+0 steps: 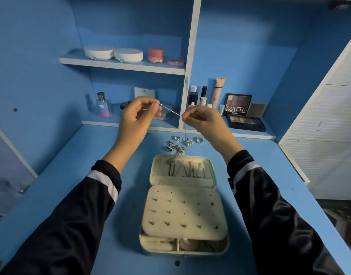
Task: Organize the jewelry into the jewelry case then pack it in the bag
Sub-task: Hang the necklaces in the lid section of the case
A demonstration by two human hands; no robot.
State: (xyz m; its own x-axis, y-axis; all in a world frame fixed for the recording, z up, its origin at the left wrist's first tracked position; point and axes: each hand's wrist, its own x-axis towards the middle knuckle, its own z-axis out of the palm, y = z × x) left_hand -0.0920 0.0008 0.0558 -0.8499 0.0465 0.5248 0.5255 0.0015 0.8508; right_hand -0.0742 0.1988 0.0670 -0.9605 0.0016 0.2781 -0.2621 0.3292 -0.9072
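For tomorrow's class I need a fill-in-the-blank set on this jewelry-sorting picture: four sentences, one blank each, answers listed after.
1. The jewelry case on the desk lies ____.
2. The desk is coloured ____.
3. The eyeshadow palette bears the word ____.
4. The left hand and right hand pinch one chain; the count of hands holding it is ____.

Missing words: open, blue, MATTE, two.

Eyeshadow palette lid (238, 105), near the rear ledge's right end, reads "MATTE"; the smaller line beneath is illegible. Perfume bottle (103, 106), left end: possibly "SB".
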